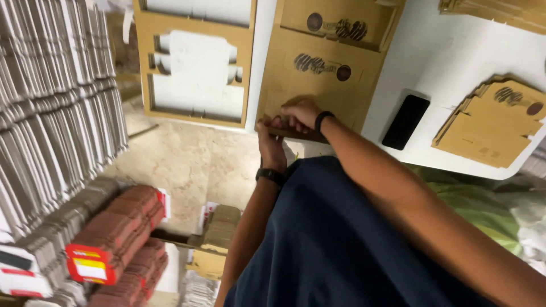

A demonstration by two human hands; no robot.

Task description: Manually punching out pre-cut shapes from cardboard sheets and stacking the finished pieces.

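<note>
Both the left hand (269, 138) and right hand (301, 113) close their fingers on the near edge of the brown cardboard sheet (318, 79) lying on the white counter (449, 57).

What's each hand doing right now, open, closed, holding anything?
Left hand: closed, gripping the near edge of the brown die-cut cardboard sheet.
Right hand: fingers curled, pressing on the same cardboard edge.

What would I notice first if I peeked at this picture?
First, the two hands at the table's near edge: the left hand and right hand grip the brown cardboard sheet with round dark prints. A black phone lies on the white table beside it, and grey flat stacks fill the left.
</note>
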